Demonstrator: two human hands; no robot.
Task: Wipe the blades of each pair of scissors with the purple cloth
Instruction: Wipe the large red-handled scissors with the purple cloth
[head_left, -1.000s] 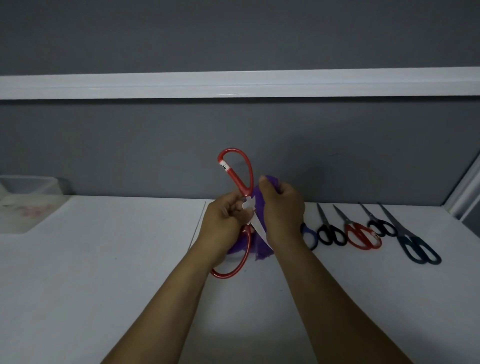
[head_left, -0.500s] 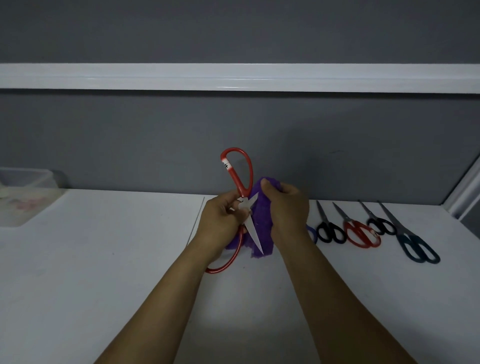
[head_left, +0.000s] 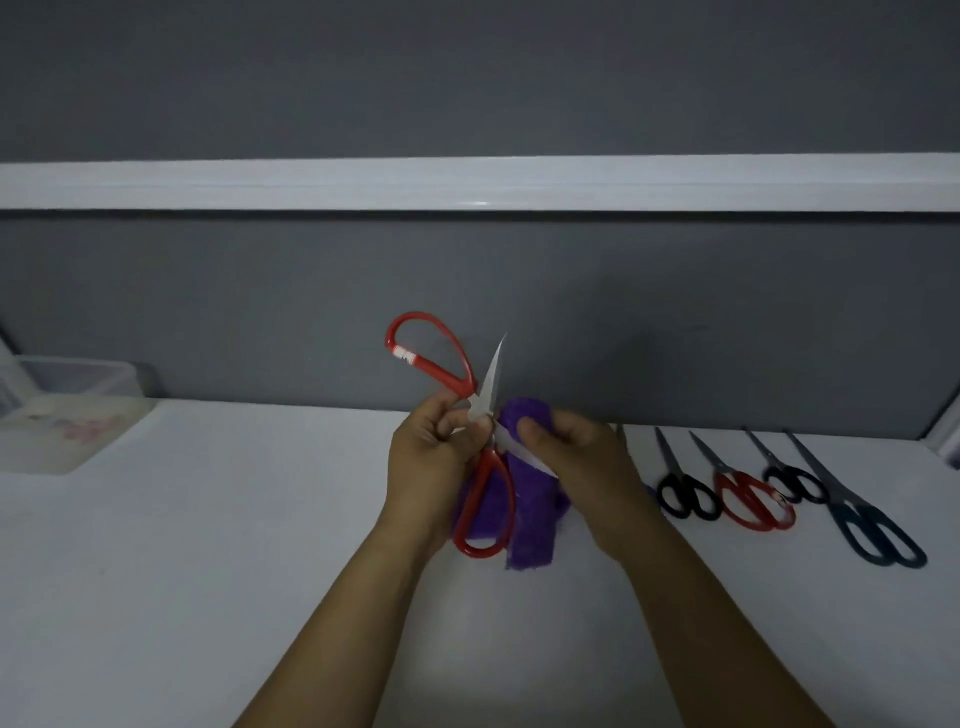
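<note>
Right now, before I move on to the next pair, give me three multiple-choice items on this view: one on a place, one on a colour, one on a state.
1. Where does the row of spare scissors lie on the table?
A. At its left end
B. Right of the right hand
C. Along its near edge

2. What colour are the handles of the held scissors?
A. Black
B. Red
C. Green

3. How do its blades stand?
A. Spread apart
B. Closed together
C. Flat on the table

Answers:
1 B: the row lies just beyond the right hand.
2 B: both handle loops are red.
3 A: one blade points up, and the other runs under the right hand's grip on the purple cloth.
</note>
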